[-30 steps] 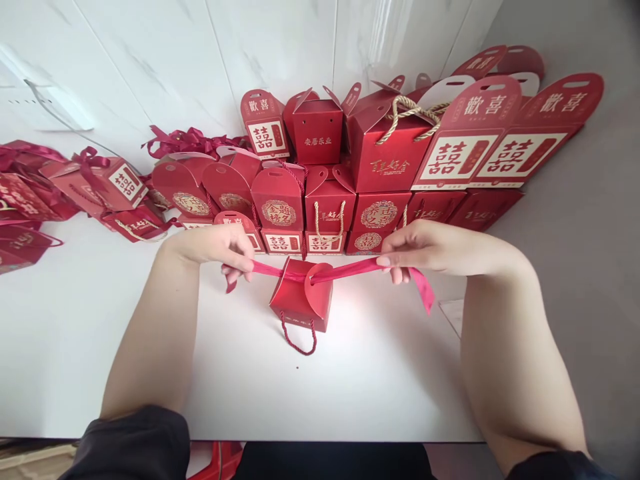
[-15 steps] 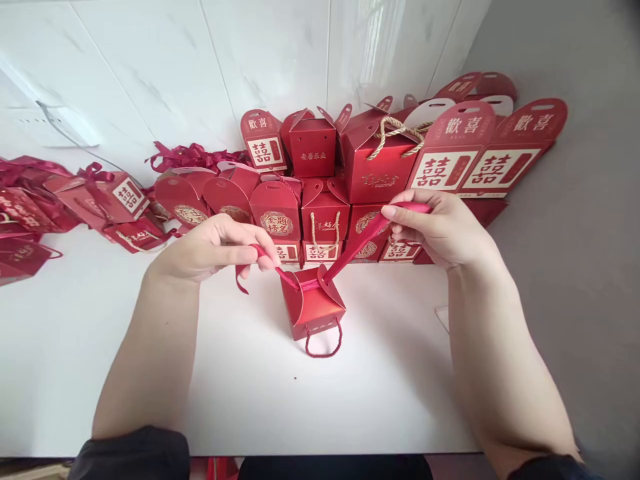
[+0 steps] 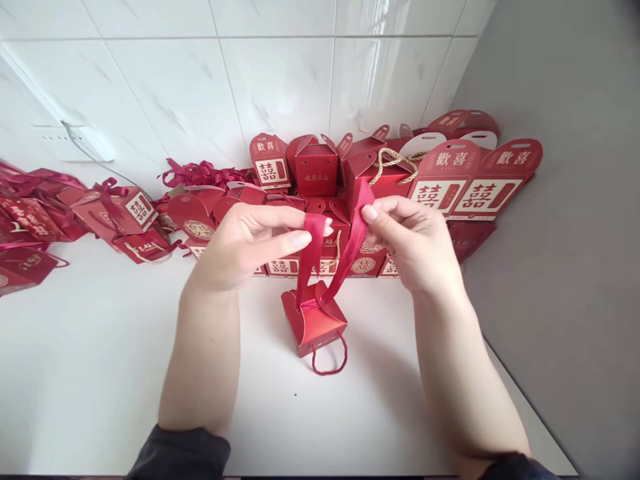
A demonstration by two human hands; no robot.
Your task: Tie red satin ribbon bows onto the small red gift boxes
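Observation:
A small red gift box (image 3: 320, 323) stands on the white table, its top flaps folded together and a red cord handle (image 3: 330, 371) hanging at its near side. Through the holes in its flaps runs a red ribbon (image 3: 350, 257), both ends rising above the box. My left hand (image 3: 265, 240) pinches one end between thumb and fingers, with a short tail hanging down. The other end is pinched by my right hand (image 3: 405, 233), its tip sticking up past the thumb. Both hands are above the box, a small gap apart.
Stacked red gift boxes (image 3: 317, 167) line the tiled wall (image 3: 280, 80) behind. Boxes tied with ribbon bows (image 3: 107, 200) and a heap of red ribbons (image 3: 205, 175) are at the left. A grey panel (image 3: 565, 200) borders the white table (image 3: 125, 360) on the right.
Both hands have moved inward, closer together, and the ribbon ends now rise more steeply from the box. The view has tilted up slightly.

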